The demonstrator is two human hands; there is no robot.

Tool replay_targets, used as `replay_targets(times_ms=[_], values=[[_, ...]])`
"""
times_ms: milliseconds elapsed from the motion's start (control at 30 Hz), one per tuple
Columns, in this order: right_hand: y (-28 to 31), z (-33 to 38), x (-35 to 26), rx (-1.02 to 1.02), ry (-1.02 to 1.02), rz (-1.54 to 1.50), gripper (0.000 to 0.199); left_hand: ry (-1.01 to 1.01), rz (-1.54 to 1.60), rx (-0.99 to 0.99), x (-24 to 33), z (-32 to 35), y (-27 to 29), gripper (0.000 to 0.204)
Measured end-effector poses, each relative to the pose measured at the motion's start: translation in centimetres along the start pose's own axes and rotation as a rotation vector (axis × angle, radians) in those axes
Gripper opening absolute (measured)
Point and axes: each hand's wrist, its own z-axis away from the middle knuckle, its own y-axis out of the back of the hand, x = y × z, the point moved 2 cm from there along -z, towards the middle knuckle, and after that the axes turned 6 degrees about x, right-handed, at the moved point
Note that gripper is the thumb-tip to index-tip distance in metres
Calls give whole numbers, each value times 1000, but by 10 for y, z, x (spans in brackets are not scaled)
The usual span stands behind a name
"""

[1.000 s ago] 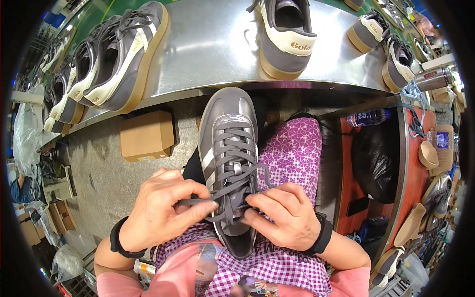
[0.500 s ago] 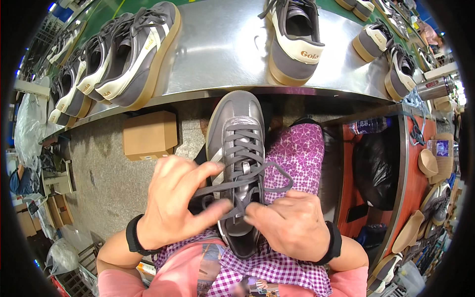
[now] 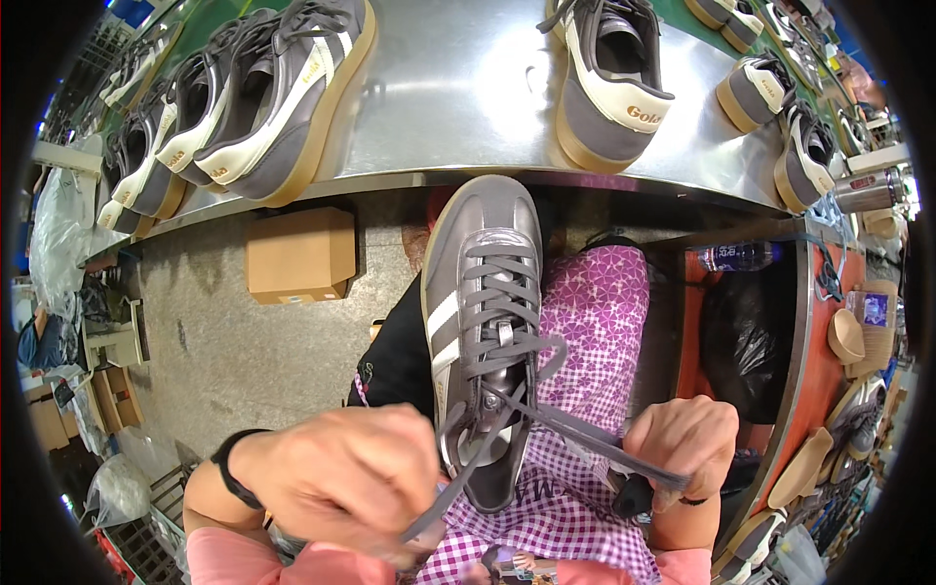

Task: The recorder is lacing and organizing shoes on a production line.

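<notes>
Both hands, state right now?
Left hand: closed on one strand of the grey shoelace, blurred.
Right hand: closed on the other strand.

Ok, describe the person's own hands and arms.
The left hand and right hand are gloveless. A black band circles the left wrist; a dark band partly shows at the right. Short pink sleeves leave the forearms bare.

A shiny metal bench (image 3: 439, 117) borders grey floor (image 3: 219, 351).

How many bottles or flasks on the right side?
2 visible: a labelled bottle, just above the black bag in the picture, and a steel flask near the metal bench's right end. Clutter may hide more.
</notes>
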Motion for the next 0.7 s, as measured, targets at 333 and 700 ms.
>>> replay_targets(times_ms=[333, 700], values=[[-25, -2, 19, 130, -388, 654, 18, 160, -61, -214, 25, 1, 0, 10], [-25, -6, 14, 325, -427, 722, 18, 73, -1049, 314, 14, -1, -3, 38]])
